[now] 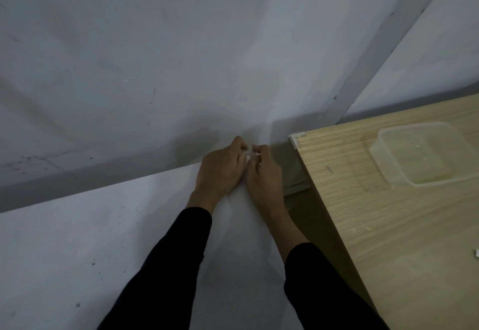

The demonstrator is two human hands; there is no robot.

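My left hand (220, 169) and my right hand (263, 171) are held close together over the white floor, a little left of the wooden table's corner. Both have their fingers curled, and their fingertips pinch a small pale, see-through piece (249, 154) between them. The piece is mostly hidden by the fingers and too small to name. Black sleeves cover both forearms.
A light wooden table (363, 226) fills the right side, with a clear corner guard (296, 139) on its near-left corner. A clear plastic container (425, 153) lies on the table. A grey skirting strip (77, 184) runs along the white wall behind.
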